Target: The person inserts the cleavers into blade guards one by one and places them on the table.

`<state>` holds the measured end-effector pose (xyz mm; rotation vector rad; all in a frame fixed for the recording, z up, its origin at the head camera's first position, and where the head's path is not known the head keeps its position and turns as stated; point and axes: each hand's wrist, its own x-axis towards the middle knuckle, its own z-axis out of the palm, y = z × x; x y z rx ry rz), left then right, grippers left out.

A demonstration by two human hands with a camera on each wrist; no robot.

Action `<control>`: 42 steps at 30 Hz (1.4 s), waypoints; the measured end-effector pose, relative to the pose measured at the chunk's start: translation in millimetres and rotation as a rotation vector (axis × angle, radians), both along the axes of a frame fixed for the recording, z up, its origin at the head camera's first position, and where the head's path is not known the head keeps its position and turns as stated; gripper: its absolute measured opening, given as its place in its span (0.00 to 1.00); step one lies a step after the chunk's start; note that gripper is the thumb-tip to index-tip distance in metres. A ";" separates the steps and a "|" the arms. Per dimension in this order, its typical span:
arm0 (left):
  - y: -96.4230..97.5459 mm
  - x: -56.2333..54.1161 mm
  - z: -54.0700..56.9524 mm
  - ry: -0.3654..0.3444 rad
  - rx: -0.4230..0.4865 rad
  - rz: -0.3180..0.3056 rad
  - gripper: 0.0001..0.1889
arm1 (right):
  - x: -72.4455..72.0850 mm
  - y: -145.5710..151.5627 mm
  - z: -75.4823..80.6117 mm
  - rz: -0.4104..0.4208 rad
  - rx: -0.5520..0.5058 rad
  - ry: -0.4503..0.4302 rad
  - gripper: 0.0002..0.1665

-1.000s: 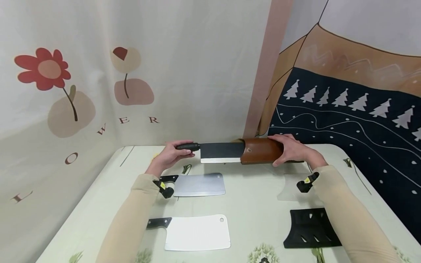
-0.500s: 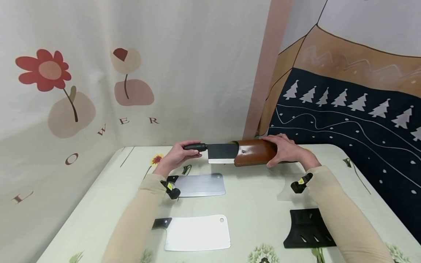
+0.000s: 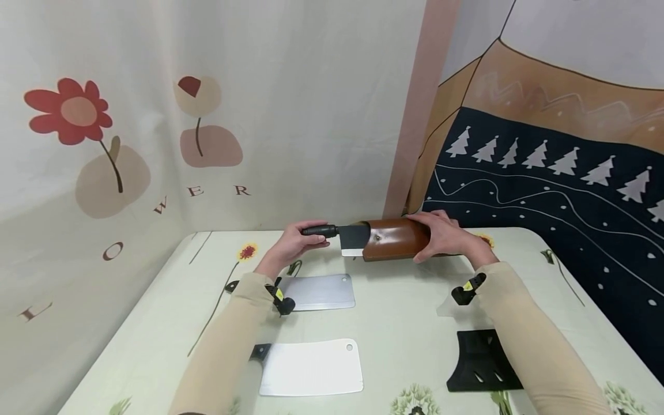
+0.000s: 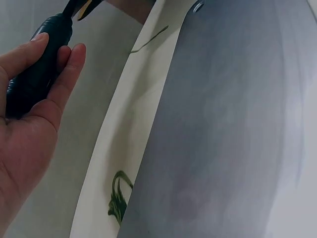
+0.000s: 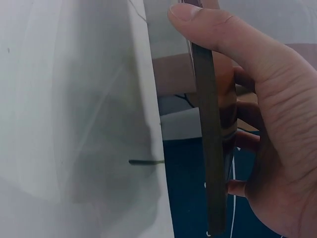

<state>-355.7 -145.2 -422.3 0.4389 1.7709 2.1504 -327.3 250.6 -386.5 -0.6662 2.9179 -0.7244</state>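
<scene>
Near the table's back edge my left hand [image 3: 290, 245] grips the black handle [image 3: 320, 231] of a cleaver, and the left wrist view shows thumb and fingers around that handle [image 4: 49, 47]. Its dark blade [image 3: 355, 235] with a silver edge runs into a brown leather sheath [image 3: 396, 239]; only a short stretch by the handle shows. My right hand [image 3: 443, 235] holds the sheath's far end. From the right wrist, the sheath [image 5: 214, 148] appears edge-on, with thumb on one side and fingers on the other. Sheath and cleaver are held above the table.
A grey cleaver [image 3: 321, 291] lies below my left hand, its handle partly behind the sleeve. Closer lies a second, bright cleaver [image 3: 311, 369]. At right lie a black slotted blade guard [image 3: 479, 360], partly behind my forearm, and a faint translucent sheet [image 3: 450, 302]. Curtains hang behind.
My left hand has moved right with the cleaver, and more of its blade is inside the leather sheath. My right hand has shifted left with the sheath.
</scene>
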 end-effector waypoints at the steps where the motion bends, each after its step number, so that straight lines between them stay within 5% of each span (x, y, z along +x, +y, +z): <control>1: 1.8 0.0 0.2 0.008 -0.008 0.000 0.29 | -0.2 -1.1 0.0 0.000 0.002 0.001 0.62; 15: 26.5 -3.6 1.3 -0.003 -0.008 0.033 0.28 | -3.5 -12.6 1.1 -0.001 -0.002 0.020 0.62; 42: 37.3 -9.5 -1.8 0.027 -0.139 0.036 0.26 | -8.4 -23.8 -13.3 -0.015 -0.026 0.000 0.63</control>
